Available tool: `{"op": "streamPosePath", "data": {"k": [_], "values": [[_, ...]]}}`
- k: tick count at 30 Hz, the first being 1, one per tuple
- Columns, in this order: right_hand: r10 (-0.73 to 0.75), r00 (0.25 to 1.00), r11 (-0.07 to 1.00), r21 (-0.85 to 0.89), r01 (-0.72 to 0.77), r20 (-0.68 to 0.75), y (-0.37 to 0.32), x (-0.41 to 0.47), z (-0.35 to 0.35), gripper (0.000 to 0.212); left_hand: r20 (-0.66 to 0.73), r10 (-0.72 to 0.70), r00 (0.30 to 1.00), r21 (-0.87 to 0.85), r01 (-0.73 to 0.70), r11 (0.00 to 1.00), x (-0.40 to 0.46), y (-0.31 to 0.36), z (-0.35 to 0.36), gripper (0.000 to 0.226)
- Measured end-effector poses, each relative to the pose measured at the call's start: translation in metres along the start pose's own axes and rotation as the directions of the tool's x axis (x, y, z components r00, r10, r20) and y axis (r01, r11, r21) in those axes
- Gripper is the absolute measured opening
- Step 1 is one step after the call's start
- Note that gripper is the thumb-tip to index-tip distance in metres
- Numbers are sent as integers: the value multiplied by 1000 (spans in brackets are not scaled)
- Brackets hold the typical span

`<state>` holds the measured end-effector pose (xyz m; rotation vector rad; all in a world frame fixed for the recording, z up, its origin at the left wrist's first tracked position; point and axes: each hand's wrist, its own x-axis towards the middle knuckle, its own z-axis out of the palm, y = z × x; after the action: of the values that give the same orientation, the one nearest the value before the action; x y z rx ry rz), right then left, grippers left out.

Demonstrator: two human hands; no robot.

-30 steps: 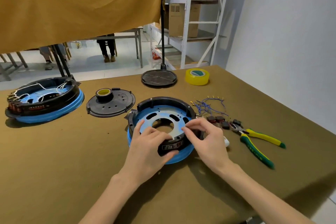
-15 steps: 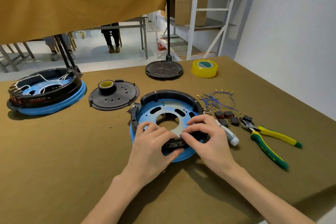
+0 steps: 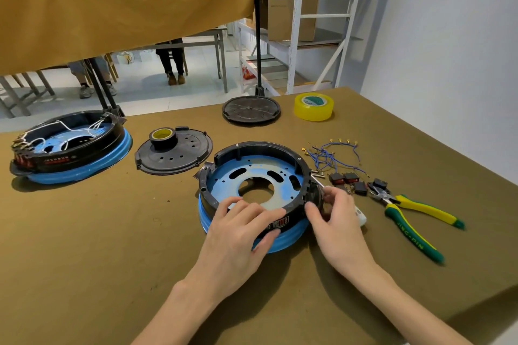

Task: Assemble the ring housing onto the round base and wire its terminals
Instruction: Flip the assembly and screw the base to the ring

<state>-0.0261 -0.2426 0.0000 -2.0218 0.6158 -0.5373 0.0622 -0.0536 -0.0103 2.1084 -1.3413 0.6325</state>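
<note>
**Ring housing seated on base, both hands at near rim**

Table (image 3: 84, 260): olive-brown cloth surface, carries all parts.

Second assembly (image 3: 70, 148), far left: black ring on blue base, white wires inside (already wired, by the look of it).

Round base (image 3: 280, 241), centre of table: blue, with the black ring housing (image 3: 260, 148) sitting on top of it; blue perforated plate visible inside the ring.

Black cover plate (image 3: 179, 157) lies between the two assemblies, with a roll of black tape (image 3: 162, 137) standing on it. Another black disc (image 3: 251, 110) and a yellow tape roll (image 3: 314, 106) sit at the far edge.

Left hand (image 3: 235, 235): fingers laid over the housing's near rim, thumb curled against its outer wall, so it grips the ring.

Right hand (image 3: 336, 221): fingers curled at the housing's right side, pinching there; exactly what they hold cannot be told.

Pliers (image 3: 406, 213), green-yellow handles, right of the hands.

Blue wires (image 3: 333, 157) with terminals lie loose beside the housing; small black switches (image 3: 350, 179) just below them.
</note>
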Motion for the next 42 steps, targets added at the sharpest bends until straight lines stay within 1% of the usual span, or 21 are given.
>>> {"op": "streamPosePath", "data": {"k": [2,4,6,8,10,13,15,17,20,22,24,27,28,30,32,34,36,38,40,41,42], "values": [[113,988,990,75,-121,103,-4,2,-2,31,55,4,998,28,-6,1000,-2,2,-1,46],[241,949,925,247,-288,202,-12,6,-9,15,87,-8,996,46,4,999,-3,4,0,57],[340,894,781,442,-441,292,-17,14,-16,11,51,-41,998,4,41,999,-1,6,2,56],[411,845,645,546,-535,342,-19,21,-25,12,-11,-118,993,-96,116,989,1,7,2,46],[463,797,601,523,-604,388,-20,25,-30,23,-39,-194,980,-189,184,965,2,7,0,38],[500,753,606,449,-657,427,-21,27,-34,32,-42,-242,969,-267,222,938,3,7,-7,31],[487,739,613,420,-669,466,-23,26,-35,37,-75,-268,960,-308,234,922,7,8,-15,32],[412,728,601,437,-669,548,-30,25,-38,46,-123,-323,939,-349,263,899,13,11,-22,36],[126,790,585,599,-548,600,-54,29,-45,41,-152,-483,862,-531,341,776,33,15,-39,34],[-94,816,590,692,-416,571,-81,36,-47,34,-152,-575,804,-691,329,643,51,13,-54,32],[-235,818,610,735,-297,525,-110,43,-40,30,-93,-663,743,-815,326,479,67,9,-69,36],[-326,820,642,747,-173,471,-142,48,-22,17,54,-725,686,-903,344,257,77,-3,-86,62],[-345,820,656,742,-137,457,-150,49,-16,18,100,-716,691,-912,352,212,76,-9,-90,70],[-386,805,694,717,-69,451,-163,50,-7,23,173,-676,716,-905,387,178,72,-20,-97,85],[-401,780,715,696,-62,481,-173,50,3,29,233,-680,696,-886,440,147,65,-29,-101,89],[-367,759,731,671,-122,538,-177,49,11,39,316,-697,644,-876,480,46,56,-38,-100,77],[-328,760,787,607,-110,562,-173,47,19,41,416,-702,578,-855,512,-86,46,-48,-98,61],[-317,810,864,503,32,494,-164,47,25,33,537,-696,477,-806,532,-258,36,-57,-96,57],[-374,860,918,272,289,347,-150,48,26,26,645,-652,398,-743,526,-414,26,-64,-92,57],[-424,864,906,101,412,272,-140,49,26,24,680,-624,385,-715,538,-447,22,-65,-90,52],[-471,856,867,-69,494,213,-130,49,26,23,702,-600,383,-692,566,-448,19,-66,-86,46]]}}
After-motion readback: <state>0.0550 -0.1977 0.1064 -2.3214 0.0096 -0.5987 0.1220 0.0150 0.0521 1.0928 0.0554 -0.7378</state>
